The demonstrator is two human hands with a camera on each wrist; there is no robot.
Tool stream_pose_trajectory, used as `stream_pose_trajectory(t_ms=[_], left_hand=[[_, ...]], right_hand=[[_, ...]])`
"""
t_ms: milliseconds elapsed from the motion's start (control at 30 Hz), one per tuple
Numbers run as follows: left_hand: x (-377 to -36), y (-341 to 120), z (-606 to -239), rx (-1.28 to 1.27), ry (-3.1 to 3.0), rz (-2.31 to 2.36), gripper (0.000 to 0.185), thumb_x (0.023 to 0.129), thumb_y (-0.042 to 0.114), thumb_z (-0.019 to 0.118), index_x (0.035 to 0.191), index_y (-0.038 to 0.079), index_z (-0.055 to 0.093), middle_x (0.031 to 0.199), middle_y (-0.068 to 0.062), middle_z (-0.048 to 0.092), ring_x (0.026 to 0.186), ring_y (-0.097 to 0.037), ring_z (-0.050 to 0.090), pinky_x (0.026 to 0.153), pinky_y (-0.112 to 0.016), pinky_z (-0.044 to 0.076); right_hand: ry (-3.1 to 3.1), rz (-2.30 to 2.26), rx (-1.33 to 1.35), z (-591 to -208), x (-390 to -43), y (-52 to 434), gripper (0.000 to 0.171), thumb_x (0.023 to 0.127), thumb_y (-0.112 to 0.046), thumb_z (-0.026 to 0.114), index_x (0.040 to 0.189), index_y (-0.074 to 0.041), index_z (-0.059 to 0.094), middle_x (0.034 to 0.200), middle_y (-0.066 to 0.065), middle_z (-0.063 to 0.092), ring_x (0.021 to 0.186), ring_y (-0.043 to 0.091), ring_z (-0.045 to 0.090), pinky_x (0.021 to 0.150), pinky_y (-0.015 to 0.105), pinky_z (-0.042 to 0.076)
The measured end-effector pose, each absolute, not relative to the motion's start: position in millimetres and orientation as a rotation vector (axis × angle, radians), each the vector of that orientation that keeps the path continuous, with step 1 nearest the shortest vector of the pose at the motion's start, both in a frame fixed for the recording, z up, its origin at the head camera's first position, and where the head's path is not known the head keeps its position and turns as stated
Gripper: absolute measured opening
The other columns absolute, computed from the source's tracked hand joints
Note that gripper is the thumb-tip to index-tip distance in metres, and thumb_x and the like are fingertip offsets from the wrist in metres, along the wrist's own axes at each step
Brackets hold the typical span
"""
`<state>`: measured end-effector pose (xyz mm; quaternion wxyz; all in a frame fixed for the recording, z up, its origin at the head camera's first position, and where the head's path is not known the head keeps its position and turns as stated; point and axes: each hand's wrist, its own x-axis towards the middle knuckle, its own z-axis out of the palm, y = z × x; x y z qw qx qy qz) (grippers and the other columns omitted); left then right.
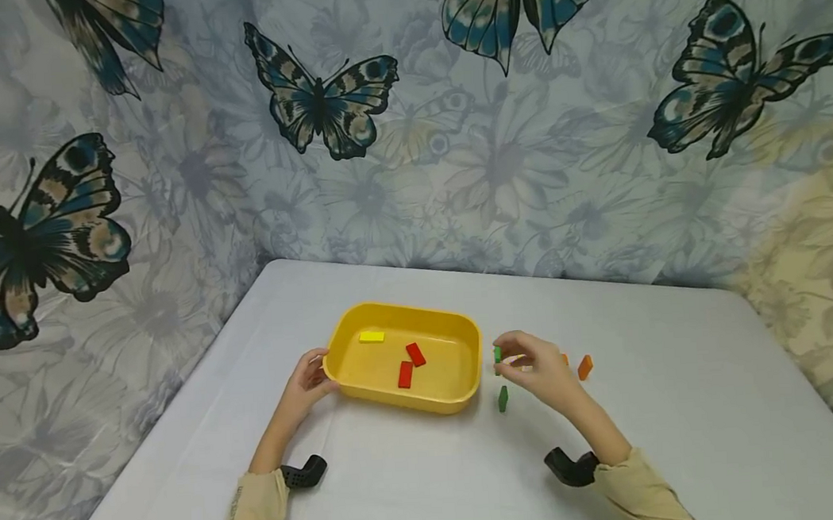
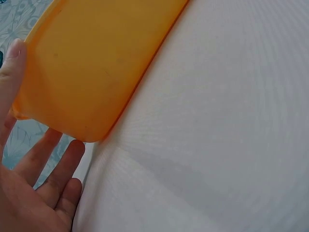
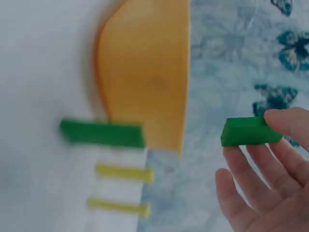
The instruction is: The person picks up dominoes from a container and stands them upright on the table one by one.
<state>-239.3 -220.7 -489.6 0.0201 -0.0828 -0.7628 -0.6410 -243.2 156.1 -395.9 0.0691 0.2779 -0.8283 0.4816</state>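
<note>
My right hand [image 1: 538, 368] pinches a green block [image 3: 248, 131] between thumb and fingertips; the remaining fingers are loosely extended below it. The block is held off the table [image 1: 683, 403], just beside the right wall of the yellow tray [image 1: 474, 348]. A second green block [image 1: 502, 399] lies on the table below my hand, nearer my wrist. An orange block [image 1: 584, 367] lies beyond my knuckles, to the right. My left hand [image 1: 308, 382] rests against the tray's left end, fingers straight along its wall. Two red blocks [image 1: 410, 364] and one yellow block [image 1: 372, 337] lie inside the tray.
</note>
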Motion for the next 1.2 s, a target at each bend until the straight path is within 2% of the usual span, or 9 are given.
stream_pose_trajectory(t_ms=[233,433,700,900,1067,1200], left_hand=[[-244,-226,-506,-0.271,-2.361,-1.947,0.058,0.081,0.011,0.066,0.131,0.007,0.036,0.130,-0.017,0.044,0.105,-0.031,0.045,0.083,-0.024,0.038],[-241,-227,-503,-0.247,-2.366,-1.964,0.059,0.082,0.005,0.064,0.133,0.005,0.034,0.129,-0.019,0.044,0.107,-0.033,0.045,0.083,-0.022,0.038],[-234,-216,-479,-0.284,-2.387,-1.949,0.059,0.083,0.003,0.062,0.133,-0.002,0.031,0.129,-0.025,0.041,0.108,-0.038,0.043,0.086,-0.031,0.037],[-235,-214,-477,-0.257,-2.397,-1.938,0.058,0.082,0.002,0.063,0.132,-0.001,0.033,0.128,-0.024,0.043,0.106,-0.037,0.044,0.086,-0.031,0.038],[-237,-215,-477,-0.274,-2.393,-1.924,0.058,0.082,0.003,0.063,0.132,0.000,0.033,0.128,-0.024,0.043,0.107,-0.038,0.044,0.087,-0.034,0.037],[-236,-215,-479,-0.270,-2.397,-1.938,0.058,0.083,0.002,0.063,0.133,0.000,0.033,0.129,-0.023,0.043,0.107,-0.037,0.044,0.085,-0.030,0.038]], right_hand=[[-2.635,1.381,0.704,-441,-252,205,0.024,0.074,0.005,0.068,0.095,0.001,0.056,0.085,0.004,0.061,0.078,0.022,0.060,0.064,0.027,0.049],[-2.757,1.437,0.772,-463,-260,205,0.022,0.073,0.007,0.068,0.091,0.002,0.055,0.087,0.008,0.059,0.081,0.025,0.061,0.068,0.031,0.049],[-2.836,1.398,0.673,-475,-261,204,0.027,0.069,0.011,0.066,0.091,0.001,0.054,0.083,0.005,0.059,0.082,0.025,0.059,0.070,0.034,0.048],[-2.835,1.418,0.739,-477,-262,207,0.027,0.071,0.009,0.066,0.095,0.003,0.056,0.088,0.010,0.060,0.082,0.027,0.059,0.069,0.032,0.049],[-2.837,1.411,0.766,-476,-260,209,0.024,0.071,0.009,0.067,0.092,0.001,0.056,0.087,0.007,0.060,0.082,0.025,0.059,0.068,0.032,0.049],[-2.849,1.407,0.781,-475,-257,212,0.025,0.071,0.008,0.068,0.091,0.001,0.056,0.086,0.006,0.060,0.082,0.025,0.058,0.067,0.032,0.049]])
